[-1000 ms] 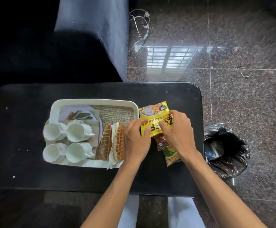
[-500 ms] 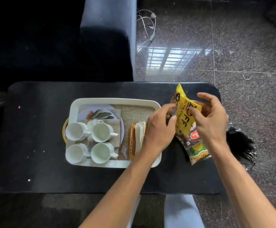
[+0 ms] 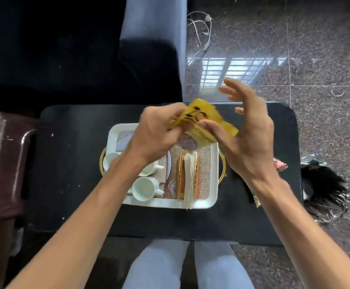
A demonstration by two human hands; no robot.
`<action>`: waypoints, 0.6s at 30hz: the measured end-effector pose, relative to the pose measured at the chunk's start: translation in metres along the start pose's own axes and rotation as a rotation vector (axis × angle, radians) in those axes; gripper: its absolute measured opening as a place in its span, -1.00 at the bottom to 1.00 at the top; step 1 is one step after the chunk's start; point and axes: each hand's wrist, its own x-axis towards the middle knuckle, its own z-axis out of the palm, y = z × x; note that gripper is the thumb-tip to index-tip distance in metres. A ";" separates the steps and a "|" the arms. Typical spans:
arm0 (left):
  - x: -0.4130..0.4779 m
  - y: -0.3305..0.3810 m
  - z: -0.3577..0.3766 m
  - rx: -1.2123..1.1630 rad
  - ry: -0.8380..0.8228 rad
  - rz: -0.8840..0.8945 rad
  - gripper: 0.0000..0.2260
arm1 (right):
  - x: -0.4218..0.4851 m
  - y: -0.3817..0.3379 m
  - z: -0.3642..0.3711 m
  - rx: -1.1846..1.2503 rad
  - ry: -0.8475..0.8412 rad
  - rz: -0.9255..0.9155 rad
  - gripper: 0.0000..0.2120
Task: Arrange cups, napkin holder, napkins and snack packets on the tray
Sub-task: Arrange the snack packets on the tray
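A white tray (image 3: 170,203) sits on the black table (image 3: 69,163). On its left side stand white cups (image 3: 143,188), partly hidden by my left forearm. A golden napkin holder (image 3: 180,178) with white napkins (image 3: 189,176) stands on its right side. My left hand (image 3: 157,132) grips a yellow snack packet (image 3: 209,119), blurred, held in the air over the tray's far side. My right hand (image 3: 247,140) is beside it with fingers spread and only the thumb touching the packet. A red snack packet (image 3: 280,164) lies on the table to the right. Another packet (image 3: 256,200) peeks out under my right forearm.
A bin lined with a black bag (image 3: 324,190) stands on the floor off the table's right edge. A dark sofa (image 3: 149,59) is behind the table, and a maroon seat (image 3: 5,163) is at the left. White cables (image 3: 201,28) lie on the floor.
The yellow packet has moved left and up, from the table's right side to over the tray. My right hand has opened its fingers. The other packets are down on the table.
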 end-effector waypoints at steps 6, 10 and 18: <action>-0.034 -0.048 -0.030 -0.366 0.376 -0.343 -0.89 | 0.001 0.009 0.057 0.241 -0.276 0.492 -0.26; -0.043 -0.087 -0.041 -0.366 0.402 -0.418 -0.86 | 0.014 0.014 0.121 0.298 -0.521 0.450 -0.55; -0.048 -0.178 -0.046 -0.362 0.354 -0.612 -0.92 | 0.009 0.022 0.218 0.122 -0.478 0.464 -0.71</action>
